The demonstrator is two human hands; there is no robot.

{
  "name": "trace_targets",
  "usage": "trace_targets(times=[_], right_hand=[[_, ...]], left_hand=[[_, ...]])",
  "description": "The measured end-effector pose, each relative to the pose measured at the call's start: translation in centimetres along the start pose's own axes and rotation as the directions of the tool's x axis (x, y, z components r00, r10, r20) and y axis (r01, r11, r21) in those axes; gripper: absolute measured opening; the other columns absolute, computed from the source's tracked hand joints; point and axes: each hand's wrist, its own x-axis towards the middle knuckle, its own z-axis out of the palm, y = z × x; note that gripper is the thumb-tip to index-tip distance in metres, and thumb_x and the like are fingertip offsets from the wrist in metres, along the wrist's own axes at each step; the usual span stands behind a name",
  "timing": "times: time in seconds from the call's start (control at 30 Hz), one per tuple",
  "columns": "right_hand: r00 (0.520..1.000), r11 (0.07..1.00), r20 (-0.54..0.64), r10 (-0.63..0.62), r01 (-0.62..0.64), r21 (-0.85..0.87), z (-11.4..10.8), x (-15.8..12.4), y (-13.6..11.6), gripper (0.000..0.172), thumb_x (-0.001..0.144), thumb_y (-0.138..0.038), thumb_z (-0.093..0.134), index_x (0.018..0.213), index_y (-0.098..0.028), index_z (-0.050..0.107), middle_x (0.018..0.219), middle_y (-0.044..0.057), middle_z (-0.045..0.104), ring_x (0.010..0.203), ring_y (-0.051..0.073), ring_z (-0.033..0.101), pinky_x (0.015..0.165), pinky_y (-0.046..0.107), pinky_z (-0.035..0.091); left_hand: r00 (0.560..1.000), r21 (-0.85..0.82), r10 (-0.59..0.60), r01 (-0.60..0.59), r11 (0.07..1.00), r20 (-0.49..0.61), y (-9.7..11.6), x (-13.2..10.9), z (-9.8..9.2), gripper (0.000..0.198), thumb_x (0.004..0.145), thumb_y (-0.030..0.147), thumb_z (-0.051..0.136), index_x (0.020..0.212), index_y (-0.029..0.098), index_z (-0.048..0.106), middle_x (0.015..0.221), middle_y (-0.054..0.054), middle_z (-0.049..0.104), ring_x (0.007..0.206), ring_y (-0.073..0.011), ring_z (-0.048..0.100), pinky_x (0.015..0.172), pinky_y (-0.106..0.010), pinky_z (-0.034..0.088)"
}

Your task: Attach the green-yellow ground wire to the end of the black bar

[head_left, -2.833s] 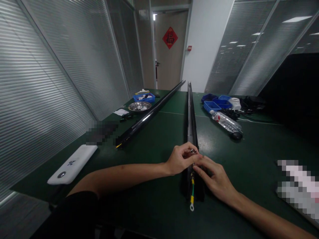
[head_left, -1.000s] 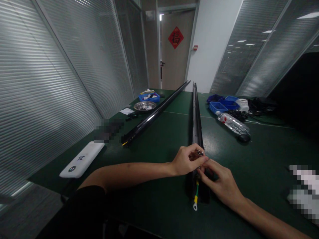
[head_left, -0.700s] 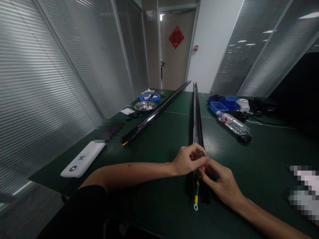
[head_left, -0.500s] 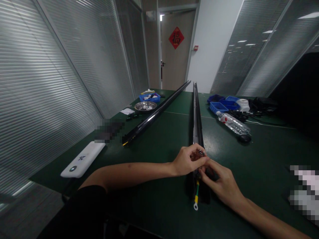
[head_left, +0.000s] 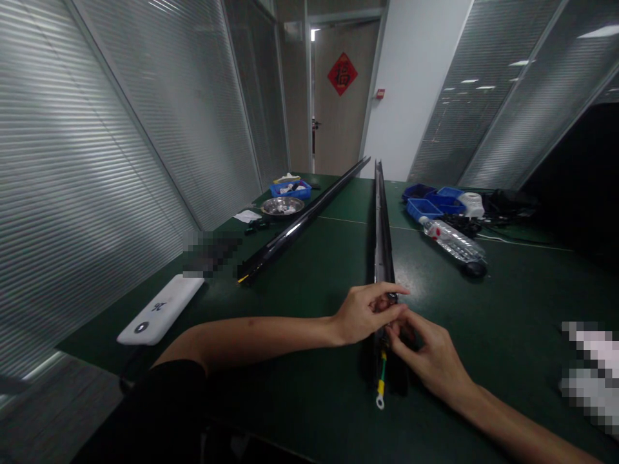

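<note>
A long black channel rail runs away from me down the green table. Over its near end, my left hand has its thumb and some fingers closed on a small part I cannot make out, with the index finger stretched out to the right. Pressed against it from the right, my right hand pinches at the same spot; what lies between its fingertips is hidden. From the rail's near end, below both hands, hangs a green and yellow wire with a ring terminal.
A second black rail lies slanted on the left. Beyond it are a metal bowl and a blue bin. A white device sits near the left edge. On the right are blue trays and a plastic bottle.
My left index finger has straightened out to the right, away from the small part. My right hand, the rail and the wire stay in place.
</note>
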Motion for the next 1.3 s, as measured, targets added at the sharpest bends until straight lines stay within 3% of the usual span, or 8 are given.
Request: trace_targets(times=[0.3,0.8,1.3], right_hand=[[1.0,1.0,-0.019,-0.008,0.008,-0.006,0.01,0.09,-0.17,0.011,0.094,-0.025,0.058,0.085,-0.02,0.061,0.069,-0.001,0.062,0.056,0.015,0.057,0.054,0.025,0.044],[0.994,0.994,0.102,0.043,-0.053,0.093,-0.21,0.44,-0.2,0.022,0.099,-0.027,0.053,0.084,-0.018,0.065,0.072,0.001,0.063,0.06,0.017,0.058,0.056,0.027,0.044],[0.994,0.99,0.089,0.058,-0.069,0.122,-0.14,0.42,-0.16,0.027,0.1,-0.034,0.058,0.079,-0.018,0.061,0.068,0.0,0.06,0.058,0.016,0.055,0.053,0.025,0.043]], left_hand=[[0.979,0.214,0.196,-0.181,0.96,-0.055,-0.36,-0.02,0.08,0.035,0.099,0.026,0.063,0.131,0.017,0.071,0.073,0.0,0.057,0.061,-0.0087,0.049,0.059,-0.02,0.046],[0.983,0.266,0.181,-0.168,0.949,-0.026,-0.11,-0.03,-0.08,0.038,0.101,0.028,0.058,0.135,0.015,0.068,0.077,-0.001,0.061,0.063,-0.0099,0.052,0.064,-0.021,0.05],[0.99,0.236,0.124,-0.135,0.962,0.063,0.21,-0.28,-0.43,0.037,0.104,0.031,0.055,0.136,0.017,0.066,0.089,-0.005,0.066,0.07,-0.011,0.057,0.068,-0.022,0.052]])
